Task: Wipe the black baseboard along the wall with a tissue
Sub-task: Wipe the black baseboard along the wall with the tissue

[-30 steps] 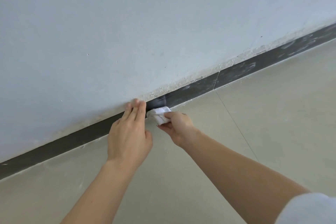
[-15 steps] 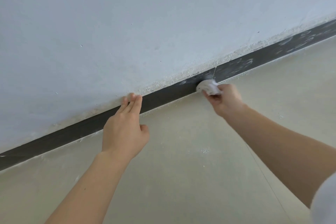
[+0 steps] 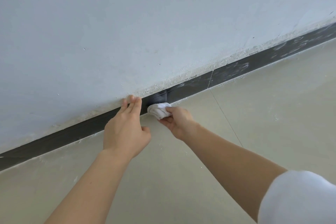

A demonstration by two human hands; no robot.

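Observation:
A black baseboard (image 3: pixel 76 132) runs diagonally along the foot of a pale wall (image 3: pixel 145 23), from lower left to upper right. My right hand (image 3: pixel 177 121) grips a crumpled white tissue (image 3: pixel 160 110) and holds it against the baseboard's lower edge. My left hand (image 3: pixel 125 129) lies with straight fingers across the baseboard, just left of the tissue, its fingertips touching the wall. The strip left of my hands looks plain black; the stretch to the right (image 3: pixel 254 63) carries whitish dust smears.
Beige floor tiles (image 3: pixel 254 123) fill the lower half, with a thin grout line (image 3: pixel 225 116) running from the baseboard joint. White plaster crumbs edge the top of the baseboard and dot the floor. A white sleeve (image 3: pixel 298 198) shows at the lower right.
My right hand slid the tissue left along the baseboard, from the joint back to a spot beside my left hand. My left hand stayed on the wall.

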